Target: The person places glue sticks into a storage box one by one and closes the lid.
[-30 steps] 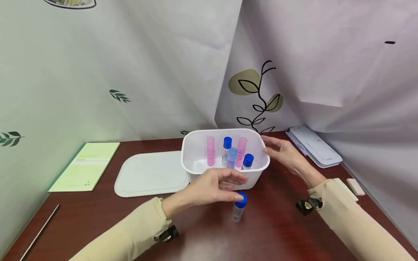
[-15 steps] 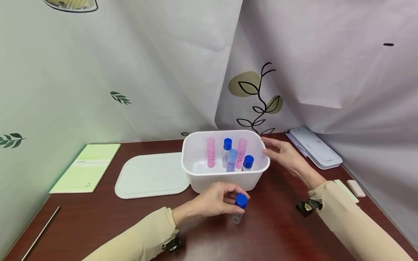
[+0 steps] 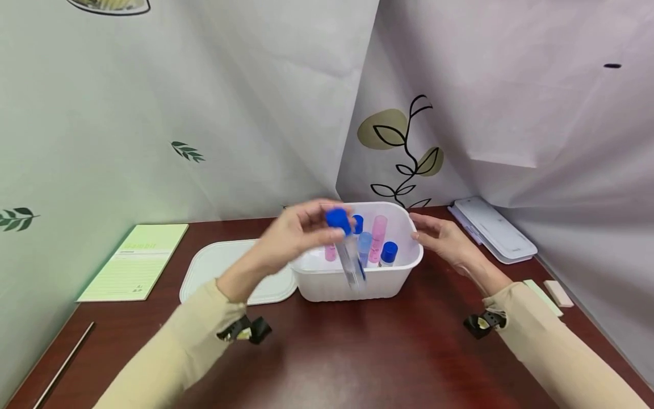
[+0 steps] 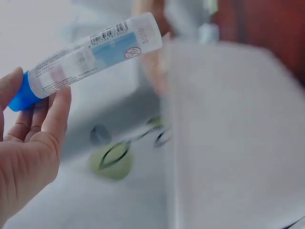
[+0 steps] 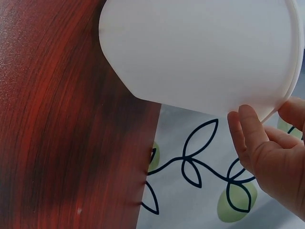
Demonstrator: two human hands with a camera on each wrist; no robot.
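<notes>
Left hand (image 3: 286,241) grips blue-capped tube (image 3: 348,250) over tub (image 3: 357,284); right hand (image 3: 439,238) steadies rim at 3 o'clock, fingers relaxed. Best: lower tube upright into gap, clear of standing tubes (image 3: 375,241).

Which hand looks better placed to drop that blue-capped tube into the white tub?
The left hand, probably: it already pinches the blue-capped tube over the white tub. The right hand only touches the tub's rim.

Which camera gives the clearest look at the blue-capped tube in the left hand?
The left wrist view: the tube fills the frame, with barcode and label sharp, pinched at its cap by the left hand. The head view shows it motion-blurred over the white tub. The right wrist view shows only the tub and right hand.
</notes>
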